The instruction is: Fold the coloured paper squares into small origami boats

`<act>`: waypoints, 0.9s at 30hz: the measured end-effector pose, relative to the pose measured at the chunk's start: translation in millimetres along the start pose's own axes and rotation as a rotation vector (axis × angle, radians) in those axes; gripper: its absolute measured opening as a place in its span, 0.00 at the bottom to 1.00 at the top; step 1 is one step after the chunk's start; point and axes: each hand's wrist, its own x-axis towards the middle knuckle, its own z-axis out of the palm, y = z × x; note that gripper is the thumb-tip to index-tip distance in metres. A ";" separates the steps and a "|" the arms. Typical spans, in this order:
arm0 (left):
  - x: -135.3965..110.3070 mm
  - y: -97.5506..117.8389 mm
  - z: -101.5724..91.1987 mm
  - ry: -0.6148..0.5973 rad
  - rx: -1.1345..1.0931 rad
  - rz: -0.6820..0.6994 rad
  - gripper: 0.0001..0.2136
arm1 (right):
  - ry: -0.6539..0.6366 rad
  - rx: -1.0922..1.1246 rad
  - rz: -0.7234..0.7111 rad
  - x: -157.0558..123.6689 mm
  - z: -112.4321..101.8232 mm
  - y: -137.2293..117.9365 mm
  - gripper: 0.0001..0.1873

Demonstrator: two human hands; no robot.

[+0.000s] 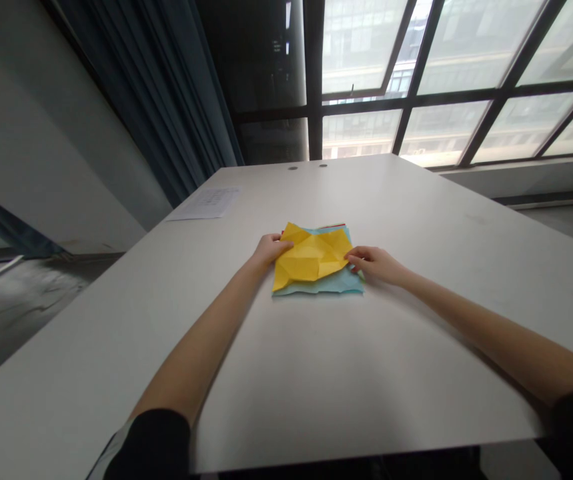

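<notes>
A creased yellow sheet of paper (pixel 311 257) lies over a stack of coloured paper sheets on the table, its surface raised in folds. Beneath it a light blue sheet (pixel 323 285) shows along the near side and the right, and a thin red edge peeks out at the back. My left hand (pixel 272 248) grips the yellow sheet's left side, thumb on top. At the opposite side my right hand (pixel 372 263) pinches the sheet's right edge between thumb and fingers.
The white table (pixel 246 373) stretches away toward the windows. A printed white sheet (pixel 206 203) lies by its left edge. Two round dark inserts (pixel 293 168) are set near the far edge. A blue curtain (pixel 151 87) hangs beyond on the left.
</notes>
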 end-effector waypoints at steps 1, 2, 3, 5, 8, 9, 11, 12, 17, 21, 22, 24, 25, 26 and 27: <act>-1.3 2.3 -0.1 -0.003 -0.013 -0.014 0.17 | -0.003 0.002 0.002 0.1 -0.2 -0.4 0.14; -2.3 3.9 0.2 -0.002 -0.031 -0.024 0.17 | -0.005 -0.001 0.008 0.2 -0.3 -0.6 0.15; -3.0 4.6 0.6 0.001 -0.049 -0.029 0.17 | -0.002 -0.012 0.016 0.3 -0.2 -0.8 0.15; -3.2 4.1 2.2 0.023 -0.079 -0.022 0.16 | 0.015 -0.062 0.022 0.2 0.5 -1.2 0.14; -1.5 0.4 5.1 0.081 -0.107 0.012 0.13 | 0.049 -0.182 -0.001 -1.1 2.0 -2.5 0.14; -0.8 -0.8 5.9 0.099 -0.118 0.027 0.13 | 0.050 -0.217 -0.014 -1.8 2.5 -3.1 0.16; 0.4 -2.3 7.6 0.122 -0.141 0.058 0.13 | 0.043 -0.260 -0.032 -2.9 3.2 -3.8 0.18; 0.7 -2.6 8.5 0.127 -0.149 0.078 0.14 | 0.036 -0.267 -0.040 -3.4 3.4 -4.1 0.18; 1.3 -5.0 12.7 0.063 -0.159 0.229 0.15 | 0.016 -0.282 -0.046 -4.3 3.4 -5.9 0.16; 3.8 -12.0 12.2 0.086 -0.047 0.375 0.17 | 0.003 -0.338 -0.038 -5.1 3.5 -8.7 0.14; 4.3 -13.6 11.4 0.121 0.027 0.404 0.17 | 0.019 -0.375 -0.054 -5.5 3.8 -8.7 0.14; 4.4 -15.3 9.9 0.194 0.207 0.470 0.15 | 0.078 -0.474 -0.106 -6.3 4.6 -7.1 0.14; 3.9 -15.4 9.4 0.218 0.303 0.512 0.13 | 0.113 -0.524 -0.139 -6.6 5.2 -5.8 0.16; 3.1 -15.1 9.2 0.225 0.397 0.558 0.10 | 0.138 -0.562 -0.175 -6.8 5.8 -4.4 0.19; 2.2 -14.6 9.5 0.217 0.484 0.604 0.08 | 0.147 -0.583 -0.214 -6.8 6.5 -3.0 0.22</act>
